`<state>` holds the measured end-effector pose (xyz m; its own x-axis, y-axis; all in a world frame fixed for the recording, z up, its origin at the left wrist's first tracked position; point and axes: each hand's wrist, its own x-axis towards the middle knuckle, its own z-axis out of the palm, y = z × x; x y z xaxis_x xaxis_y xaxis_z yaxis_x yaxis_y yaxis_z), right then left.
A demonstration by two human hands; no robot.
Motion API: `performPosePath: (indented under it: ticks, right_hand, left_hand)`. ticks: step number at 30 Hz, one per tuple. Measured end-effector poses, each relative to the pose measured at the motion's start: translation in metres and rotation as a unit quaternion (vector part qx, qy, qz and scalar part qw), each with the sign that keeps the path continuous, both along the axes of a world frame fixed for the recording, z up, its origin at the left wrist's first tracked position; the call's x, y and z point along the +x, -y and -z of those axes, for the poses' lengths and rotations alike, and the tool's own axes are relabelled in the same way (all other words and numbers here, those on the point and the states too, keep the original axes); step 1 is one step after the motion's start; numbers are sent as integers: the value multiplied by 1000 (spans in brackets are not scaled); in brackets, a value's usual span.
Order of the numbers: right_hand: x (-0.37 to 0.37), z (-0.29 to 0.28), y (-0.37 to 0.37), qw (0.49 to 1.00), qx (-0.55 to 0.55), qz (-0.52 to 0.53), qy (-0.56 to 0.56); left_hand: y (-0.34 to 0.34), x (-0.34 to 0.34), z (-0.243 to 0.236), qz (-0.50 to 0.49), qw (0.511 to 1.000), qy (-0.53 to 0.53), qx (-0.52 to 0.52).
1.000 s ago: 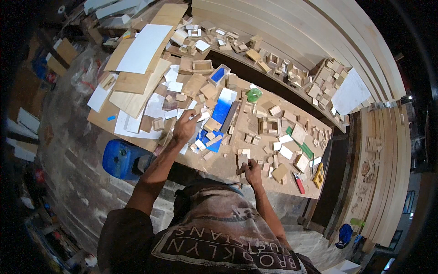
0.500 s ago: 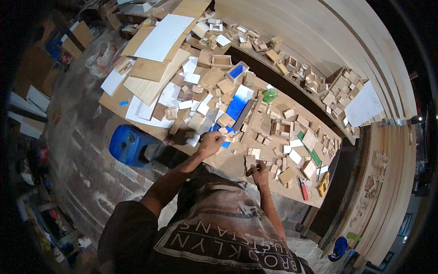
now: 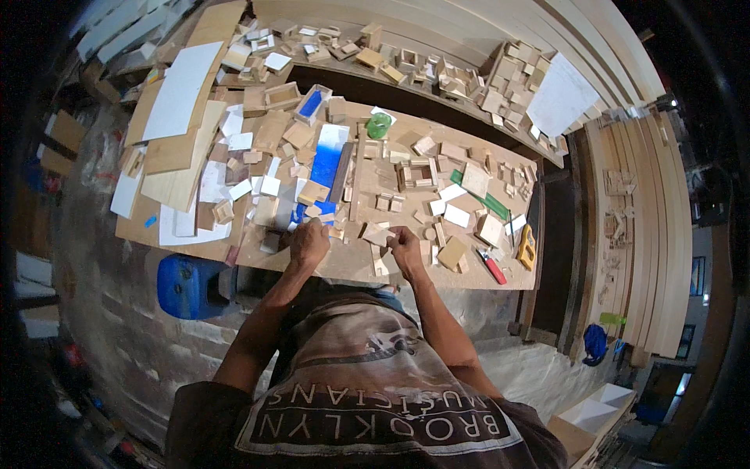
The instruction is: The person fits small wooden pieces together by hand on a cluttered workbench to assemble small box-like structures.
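Note:
My left hand (image 3: 310,245) is at the near end of a blue-painted sheet (image 3: 326,166). Its fingers are bent together beside small wooden pieces (image 3: 313,210); whatever they hold is hidden. To the right, the thumb and fingers of my right hand (image 3: 405,250) pinch the edge of a small flat wooden piece (image 3: 376,233) above the table's near side. A narrow pale wooden piece (image 3: 379,263) lies just below it. A dark wooden strip (image 3: 341,173) lies along the blue sheet, and a small open wooden frame (image 3: 417,174) stands farther right.
Stacked boards and white sheets (image 3: 181,90) cover the table's left. A green jar (image 3: 378,125), a red-handled tool (image 3: 492,266) and a yellow tape measure (image 3: 526,248) lie on the worktable (image 3: 344,270). Small wooden boxes (image 3: 459,78) fill the back shelf. A blue stool (image 3: 190,287) stands left.
The view has turned, shifting the table leftward. My right hand has moved the flat wooden piece farther from me, past the narrow pale piece. My left hand stays near the blue sheet.

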<state>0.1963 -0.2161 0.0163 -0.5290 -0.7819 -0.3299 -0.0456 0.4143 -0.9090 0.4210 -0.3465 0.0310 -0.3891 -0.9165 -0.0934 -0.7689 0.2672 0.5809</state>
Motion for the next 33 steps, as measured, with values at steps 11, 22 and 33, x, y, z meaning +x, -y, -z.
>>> performPosePath:
  ticks: [11, 22, 33]
  right_hand:
    - [-23, 17, 11, 998, -40, 3, 55]
    - [-32, 65, 17, 996, -41, 77, -22]
    - [-35, 55, 17, 998, -22, 51, -42]
  left_hand:
    - [-20, -85, 29, -2, 883, -308, 355]
    - [-27, -106, 41, -133, 848, -335, 388]
    - [-25, -107, 39, -83, 896, -296, 321]
